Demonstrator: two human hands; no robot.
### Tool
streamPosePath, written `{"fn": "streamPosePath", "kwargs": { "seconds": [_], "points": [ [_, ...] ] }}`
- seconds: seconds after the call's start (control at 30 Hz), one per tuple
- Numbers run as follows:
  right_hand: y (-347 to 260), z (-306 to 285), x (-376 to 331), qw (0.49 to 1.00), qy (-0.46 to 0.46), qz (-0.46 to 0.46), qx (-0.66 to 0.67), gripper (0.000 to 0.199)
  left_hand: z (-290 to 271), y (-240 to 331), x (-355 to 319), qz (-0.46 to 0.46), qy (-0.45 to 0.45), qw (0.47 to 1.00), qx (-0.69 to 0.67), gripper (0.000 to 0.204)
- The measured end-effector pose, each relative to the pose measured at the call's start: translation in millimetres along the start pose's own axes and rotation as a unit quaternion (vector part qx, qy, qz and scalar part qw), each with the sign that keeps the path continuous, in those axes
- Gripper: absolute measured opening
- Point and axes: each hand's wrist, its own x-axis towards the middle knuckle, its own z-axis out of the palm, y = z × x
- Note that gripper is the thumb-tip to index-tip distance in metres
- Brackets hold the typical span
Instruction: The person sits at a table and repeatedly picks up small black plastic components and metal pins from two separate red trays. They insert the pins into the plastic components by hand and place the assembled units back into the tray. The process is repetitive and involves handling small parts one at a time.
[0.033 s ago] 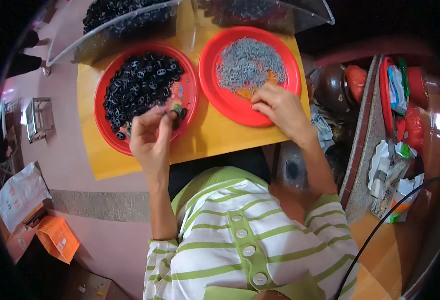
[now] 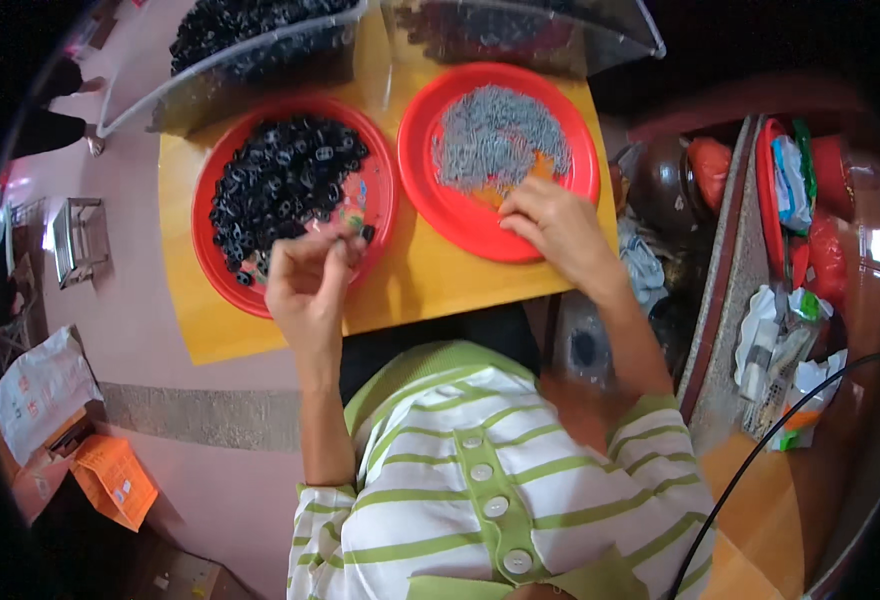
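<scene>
A red plate (image 2: 200, 225) on the left holds a heap of small black plastic pieces (image 2: 275, 175), each with holes through it. My left hand (image 2: 305, 285) is over its near right side, thumb and forefinger pinched together; whatever lies between the tips is too small and blurred to name. On the right, a second red plate (image 2: 425, 205) carries a pile of small grey screws (image 2: 495, 135). Above its near right rim is my right hand (image 2: 565, 232), thumb and fingertips closed together, and I cannot make out what they hold.
Both plates stand on a yellow tabletop (image 2: 440, 295). Behind them, clear plastic bins (image 2: 260, 85) hold more black pieces. At the right are a brown jar (image 2: 660, 175) and a ledge with packets. A black cable (image 2: 760, 445) runs down the right side. An orange bag (image 2: 115, 480) stands lower left.
The whole view has shifted slightly, so the plates appear a little lower. Both hands stay pinched over the same plates, with only small finger movement.
</scene>
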Motion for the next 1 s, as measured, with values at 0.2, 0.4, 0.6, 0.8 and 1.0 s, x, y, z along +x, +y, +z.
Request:
{"fn": "streamPosePath", "kwargs": {
  "seconds": [0.2,0.4,0.6,0.8,1.0],
  "points": [
    [-9.3,1.3,8.2,0.996,-0.018,-0.054,-0.063,0.011,12.5,13.8,-15.7,-0.15,-0.104,0.967,-0.18,0.014],
    [-6.3,7.5,16.8,0.995,-0.029,-0.057,-0.071,0.01,19.3,8.2,-23.6,-0.189,-0.165,0.953,-0.17,0.018],
    [-9.6,14.7,21.1,0.998,-0.012,-0.052,-0.028,0.012,20.4,9.5,-27.1,-0.175,-0.167,0.957,-0.158,0.021],
    [-6.5,14.5,21.6,0.998,0.026,-0.019,0.061,0.01,18.7,9.7,-24.7,-0.193,-0.145,0.949,-0.205,0.029],
    [-21.3,11.8,15.1,0.986,0.098,-0.014,0.136,0.012,15.9,12.5,-24.6,-0.197,-0.117,0.95,-0.214,0.022]
  ]
}}
